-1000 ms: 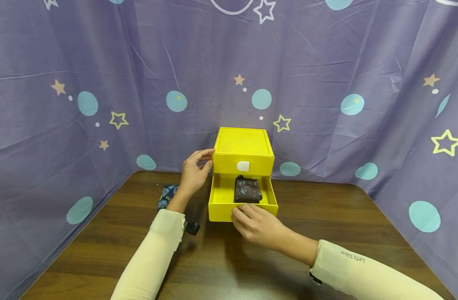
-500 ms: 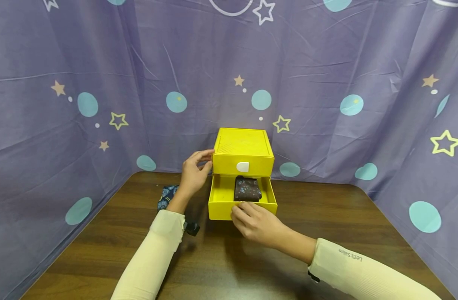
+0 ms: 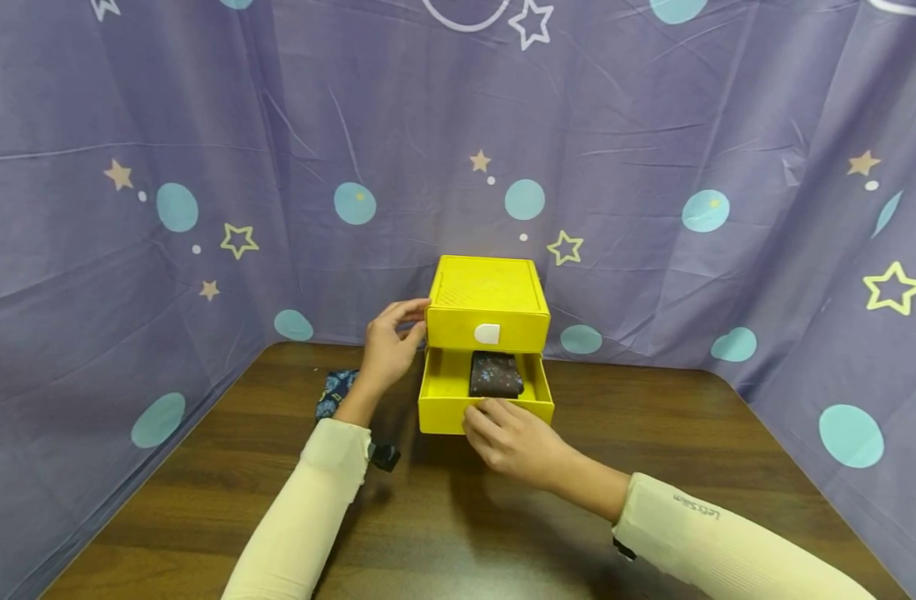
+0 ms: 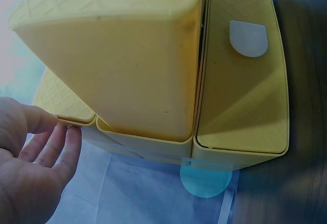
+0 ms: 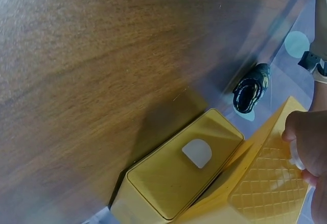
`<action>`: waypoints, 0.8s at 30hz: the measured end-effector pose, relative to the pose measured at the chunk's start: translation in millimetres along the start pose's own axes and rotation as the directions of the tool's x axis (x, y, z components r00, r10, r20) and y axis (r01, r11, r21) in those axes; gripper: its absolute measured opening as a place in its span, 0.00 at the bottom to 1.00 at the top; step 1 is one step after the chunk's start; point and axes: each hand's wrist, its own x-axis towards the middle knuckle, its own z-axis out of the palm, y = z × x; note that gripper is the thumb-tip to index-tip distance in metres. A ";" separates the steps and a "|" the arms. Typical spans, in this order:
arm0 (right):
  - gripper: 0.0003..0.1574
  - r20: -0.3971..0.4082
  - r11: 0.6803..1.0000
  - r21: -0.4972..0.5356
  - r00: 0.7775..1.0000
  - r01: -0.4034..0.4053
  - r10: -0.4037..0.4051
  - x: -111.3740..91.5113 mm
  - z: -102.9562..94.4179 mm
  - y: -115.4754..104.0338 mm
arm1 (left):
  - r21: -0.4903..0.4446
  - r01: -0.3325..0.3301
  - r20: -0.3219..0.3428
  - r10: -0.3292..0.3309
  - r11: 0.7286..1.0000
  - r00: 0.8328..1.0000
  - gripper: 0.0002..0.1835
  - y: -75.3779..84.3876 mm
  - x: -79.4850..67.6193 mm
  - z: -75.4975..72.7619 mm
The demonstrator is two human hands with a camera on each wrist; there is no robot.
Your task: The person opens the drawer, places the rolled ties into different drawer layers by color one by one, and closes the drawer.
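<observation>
A yellow drawer cabinet (image 3: pixel 488 283) stands at the table's back, a white tab handle (image 3: pixel 487 333) on its upper front. Below, a yellow drawer (image 3: pixel 448 415) is pulled part way out, holding a folded dark brown floral cloth (image 3: pixel 495 375). My right hand (image 3: pixel 513 442) is at this drawer's front; the right wrist view shows its thumb and fingers pinching the white handle (image 5: pixel 295 153). With extended fingers, my left hand (image 3: pixel 388 346) touches the cabinet's left side near the top front corner. The left wrist view shows a closed lower drawer (image 4: pixel 245 81) with a white tab.
Left of the cabinet, a dark blue patterned piece of cloth (image 3: pixel 333 393) lies on the brown wooden table (image 3: pixel 427 517), partly hidden by my left forearm. A purple curtain (image 3: pixel 615 150) with stars and dots hangs behind and along both sides.
My right hand and the drawer have moved slightly back toward the cabinet, so less of the drawer sticks out. The brown cloth has moved with it. My left hand stays in place.
</observation>
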 end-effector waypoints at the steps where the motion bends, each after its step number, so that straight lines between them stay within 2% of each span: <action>1: 0.21 -0.002 1.000 0.001 1.000 0.000 0.000 0.0 0.8 0.2 | -0.001 -0.001 0.001 0.001 1.000 1.000 0.18 0.2 -0.1 0.0; 15: 0.22 -0.009 1.000 -0.008 1.000 0.001 -0.001 1.6 6.8 3.0 | -0.004 0.001 0.011 -0.001 1.000 1.000 0.17 1.1 -0.7 -1.7; 24: 0.26 -0.011 1.000 -0.002 1.000 -0.010 0.010 1.8 11.7 5.8 | 0.005 0.004 0.007 -0.004 1.000 1.000 0.18 0.0 -0.2 -1.1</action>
